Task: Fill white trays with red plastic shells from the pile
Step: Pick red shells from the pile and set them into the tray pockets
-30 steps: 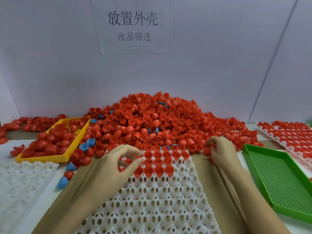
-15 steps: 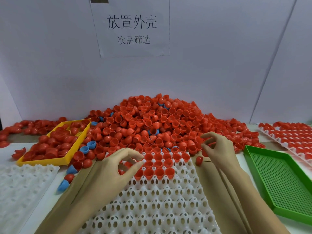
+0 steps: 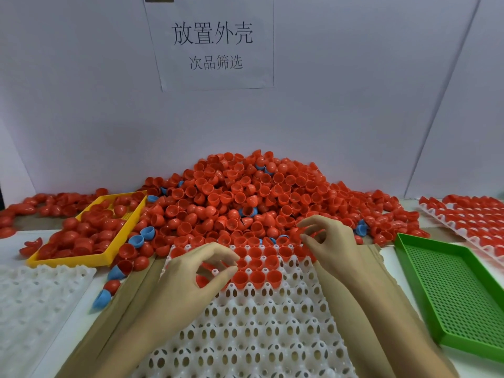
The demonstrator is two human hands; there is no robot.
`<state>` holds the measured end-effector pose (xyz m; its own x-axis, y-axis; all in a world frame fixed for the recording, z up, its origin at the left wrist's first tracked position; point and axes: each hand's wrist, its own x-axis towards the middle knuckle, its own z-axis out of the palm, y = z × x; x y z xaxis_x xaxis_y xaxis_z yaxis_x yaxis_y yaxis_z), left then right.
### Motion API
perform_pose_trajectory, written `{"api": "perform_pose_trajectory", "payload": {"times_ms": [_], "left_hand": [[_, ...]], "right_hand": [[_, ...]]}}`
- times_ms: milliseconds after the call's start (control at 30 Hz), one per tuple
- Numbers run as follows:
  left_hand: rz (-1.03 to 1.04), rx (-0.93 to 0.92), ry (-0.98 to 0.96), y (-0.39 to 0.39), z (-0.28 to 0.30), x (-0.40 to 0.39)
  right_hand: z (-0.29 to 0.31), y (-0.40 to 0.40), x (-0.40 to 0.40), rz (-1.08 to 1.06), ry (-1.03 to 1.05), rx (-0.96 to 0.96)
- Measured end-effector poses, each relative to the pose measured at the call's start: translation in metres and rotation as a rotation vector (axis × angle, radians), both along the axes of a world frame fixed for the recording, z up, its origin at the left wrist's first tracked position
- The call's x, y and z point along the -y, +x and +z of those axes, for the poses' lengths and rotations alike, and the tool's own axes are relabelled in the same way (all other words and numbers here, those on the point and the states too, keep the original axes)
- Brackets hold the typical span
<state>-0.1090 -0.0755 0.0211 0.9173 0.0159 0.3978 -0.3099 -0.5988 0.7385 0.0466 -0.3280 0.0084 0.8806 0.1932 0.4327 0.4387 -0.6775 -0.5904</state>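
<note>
A big pile of red shells [image 3: 245,197] lies against the back wall. In front of it sits a white tray [image 3: 259,323] with holes; its far rows hold seated red shells [image 3: 257,276]. My left hand [image 3: 191,276] hovers over the tray's far left part, thumb and index nearly closed, a red shell [image 3: 203,281] held inside its curled fingers. My right hand [image 3: 332,246] is at the tray's far right corner, with fingers and thumb pinching a red shell [image 3: 312,233].
A yellow tray [image 3: 114,252] with red shells stands at the left, an empty white tray [image 3: 35,296] in front of it. Blue shells [image 3: 141,238] lie scattered by the pile. A green mesh tray [image 3: 450,290] and a filled white tray [image 3: 469,222] are at the right.
My right hand has lifted off the pile's edge and come left to the tray's far right corner. The left hand has stayed over the tray's far left part.
</note>
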Motion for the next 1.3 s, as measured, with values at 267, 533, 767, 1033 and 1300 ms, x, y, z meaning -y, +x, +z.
{"api": "perform_pose_trajectory", "payload": {"times_ms": [267, 533, 767, 1033, 1300], "left_hand": [[-0.105, 0.1, 0.053, 0.001, -0.003, 0.01], [-0.021, -0.001, -0.094, 0.003, -0.012, 0.015], [-0.047, -0.032, -0.252, 0.005, -0.013, 0.016], [-0.021, -0.167, -0.565, 0.005, -0.008, 0.009], [-0.064, -0.271, -0.759, 0.013, -0.013, 0.0]], "right_hand": [[0.028, -0.052, -0.041, 0.36, 0.219, -0.129], [0.022, -0.071, -0.06, 0.524, 0.276, -0.189], [0.028, -0.065, -0.05, 0.558, 0.354, -0.281], [0.029, -0.06, -0.043, 0.566, 0.117, -0.117], [0.03, -0.057, -0.041, 0.633, -0.007, 0.084]]}}
